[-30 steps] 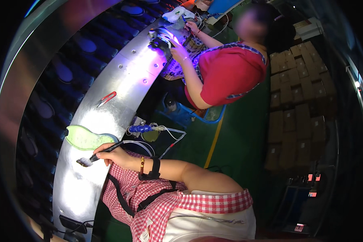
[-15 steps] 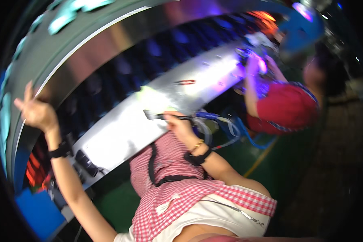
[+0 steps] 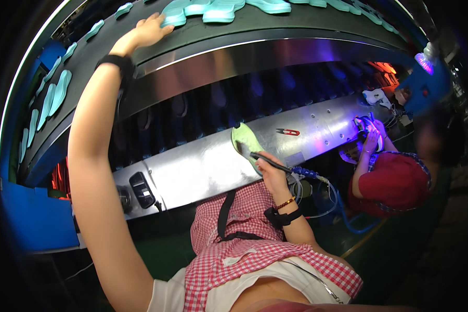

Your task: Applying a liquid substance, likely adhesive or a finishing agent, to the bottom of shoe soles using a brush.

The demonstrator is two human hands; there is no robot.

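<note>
On the dark conveyor belt (image 3: 213,36), my left hand (image 3: 146,33) stretches out with its fingers apart, right beside a turquoise shoe sole (image 3: 174,14); whether the fingertips touch it I cannot tell. More turquoise soles (image 3: 223,11) lie along the belt. My right hand (image 3: 272,174) grips a black-handled brush (image 3: 283,167) joined to a blue fitting and a thin clear hose. Its tip is over a pale yellow-green shoe sole (image 3: 248,136), which lies flat on the metal worktop (image 3: 192,166).
Red thread snips (image 3: 288,132) lie farther right on the worktop. A black box-shaped device (image 3: 142,190) with a cable stands at its left end. At the right, a co-worker in a red top (image 3: 392,179) handles a shoe part under purple light. A blue hose (image 3: 348,221) hangs nearby.
My left hand has moved up and to the right, over the belt to the turquoise soles. My right hand still holds the brush by the yellow-green sole. The view has shifted and is sharper.
</note>
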